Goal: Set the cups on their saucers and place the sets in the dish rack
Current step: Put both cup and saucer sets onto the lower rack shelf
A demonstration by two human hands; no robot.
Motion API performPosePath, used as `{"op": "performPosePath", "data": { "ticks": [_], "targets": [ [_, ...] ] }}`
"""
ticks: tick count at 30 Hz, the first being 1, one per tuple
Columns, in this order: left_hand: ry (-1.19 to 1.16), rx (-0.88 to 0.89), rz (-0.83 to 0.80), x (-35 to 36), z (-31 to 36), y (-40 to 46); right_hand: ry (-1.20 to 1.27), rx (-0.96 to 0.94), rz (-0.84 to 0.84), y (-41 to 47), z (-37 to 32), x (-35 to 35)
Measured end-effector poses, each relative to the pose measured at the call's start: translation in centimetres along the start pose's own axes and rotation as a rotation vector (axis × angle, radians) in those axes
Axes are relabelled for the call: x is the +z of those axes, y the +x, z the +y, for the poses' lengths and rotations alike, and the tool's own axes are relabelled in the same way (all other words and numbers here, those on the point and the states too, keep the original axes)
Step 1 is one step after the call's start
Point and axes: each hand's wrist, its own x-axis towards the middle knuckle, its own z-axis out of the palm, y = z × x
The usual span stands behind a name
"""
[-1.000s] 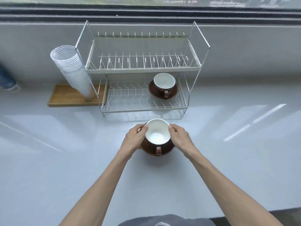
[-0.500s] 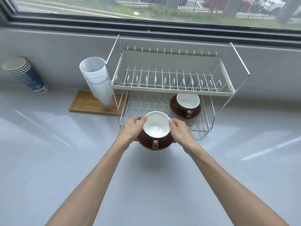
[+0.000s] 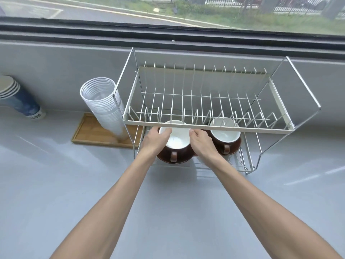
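A brown cup with a white inside (image 3: 175, 142) sits on its brown saucer (image 3: 183, 160), handle toward me. My left hand (image 3: 155, 140) grips the set's left side and my right hand (image 3: 202, 143) grips its right side. The set is at the front left of the lower shelf of the two-tier wire dish rack (image 3: 205, 126), partly under the upper tier. A second brown cup (image 3: 225, 135) on its saucer (image 3: 235, 147) stands on the lower shelf to the right, close to my right hand.
A leaning stack of clear plastic cups (image 3: 104, 107) stands on a wooden tray (image 3: 93, 133) left of the rack. A stack of blue paper cups (image 3: 18, 98) lies at the far left. A grey wall and window ledge run behind the rack.
Both hands carried the cup-and-saucer set forward from the counter into the lower shelf, beside the other set. My view has moved closer to the rack.
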Motion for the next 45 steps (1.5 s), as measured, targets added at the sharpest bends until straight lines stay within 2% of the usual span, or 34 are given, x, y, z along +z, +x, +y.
{"op": "performPosePath", "data": {
  "ticks": [9,16,28,32,39,45],
  "targets": [
    [-0.045,-0.030,0.031,0.6,-0.1,3.5,0.091,0.048,-0.007,3.3,-0.4,1.6],
    [-0.156,-0.020,0.011,0.7,-0.4,4.2,0.037,0.005,-0.015,4.2,-0.4,1.9],
    [-0.120,-0.017,0.001,0.7,-1.1,4.3,0.058,0.019,-0.063,4.4,-0.2,2.0],
    [-0.107,0.003,-0.023,0.4,-1.2,3.8,-0.014,-0.008,-0.100,3.7,-0.6,1.7],
    [0.189,0.060,-0.019,-1.1,-1.6,2.0,-0.200,-0.064,-0.102,0.9,-1.3,-0.2],
    [0.376,0.141,0.024,-1.8,-0.5,-1.4,-0.227,-0.117,-0.075,-2.6,-1.1,-3.0]
  ]
}}
